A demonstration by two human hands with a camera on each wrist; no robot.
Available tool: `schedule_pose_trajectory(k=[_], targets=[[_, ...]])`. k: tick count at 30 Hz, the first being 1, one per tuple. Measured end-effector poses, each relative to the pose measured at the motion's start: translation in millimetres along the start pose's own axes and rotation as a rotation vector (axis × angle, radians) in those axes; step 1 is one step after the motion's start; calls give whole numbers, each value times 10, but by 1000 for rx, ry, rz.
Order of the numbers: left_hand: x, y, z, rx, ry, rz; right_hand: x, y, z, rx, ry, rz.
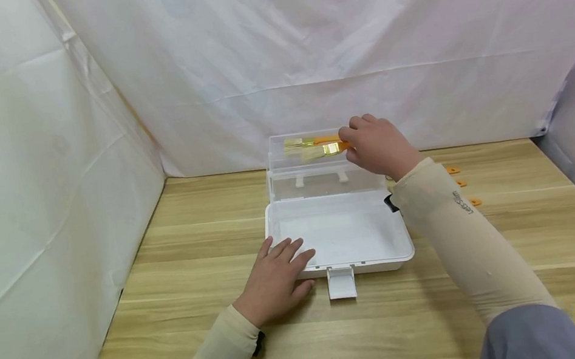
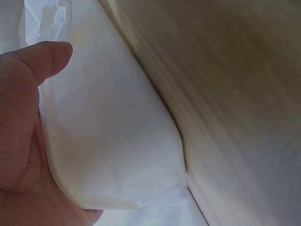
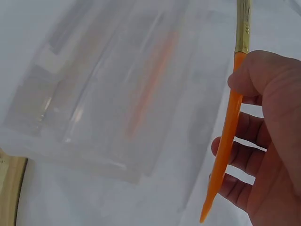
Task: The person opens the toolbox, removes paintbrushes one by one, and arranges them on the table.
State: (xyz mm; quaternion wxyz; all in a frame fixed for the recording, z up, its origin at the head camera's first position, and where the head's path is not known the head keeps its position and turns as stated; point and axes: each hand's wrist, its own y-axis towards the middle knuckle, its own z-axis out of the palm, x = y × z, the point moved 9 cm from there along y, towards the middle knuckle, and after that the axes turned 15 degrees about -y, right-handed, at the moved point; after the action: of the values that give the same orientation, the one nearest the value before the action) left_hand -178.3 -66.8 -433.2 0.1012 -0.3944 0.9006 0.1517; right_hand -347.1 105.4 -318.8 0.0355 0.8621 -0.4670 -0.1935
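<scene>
My right hand holds a paintbrush by its orange handle, above the back of a white plastic box. The brush has pale bristles and a shiny gold ferrule. In the right wrist view, thumb and fingertips pinch the orange handle. Behind the brush stands the box's raised clear lid, which carries a blurred orange reflection of it. At the box's front left corner, my left hand rests with spread, fairly straight fingers over the rim. Its thumb lies along the outer front wall.
A white latch hangs down at the box's front. Several orange handle ends show on the wooden table beyond my right forearm, which hides the rest of them. White cloth stands around the table at the back and sides.
</scene>
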Motion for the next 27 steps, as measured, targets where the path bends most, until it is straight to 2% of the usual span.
schedule_pose_trajectory(k=[5,12,18,24,27], targets=[[0,2,4,1,-9,1,-67,-168,-118,-40,14,35],[14,15,5,-5,-9,2,-162,-444,-184,-65,19,82],[16,23,5,-3,-16,-2,-279,-740,-104,-52,88,125],[34,33,16,-4,-22,-18,-424,-1057,-24,-113,87,132],[43,32,42,4,-24,-30,-517,-1244,4,-108,82,164]])
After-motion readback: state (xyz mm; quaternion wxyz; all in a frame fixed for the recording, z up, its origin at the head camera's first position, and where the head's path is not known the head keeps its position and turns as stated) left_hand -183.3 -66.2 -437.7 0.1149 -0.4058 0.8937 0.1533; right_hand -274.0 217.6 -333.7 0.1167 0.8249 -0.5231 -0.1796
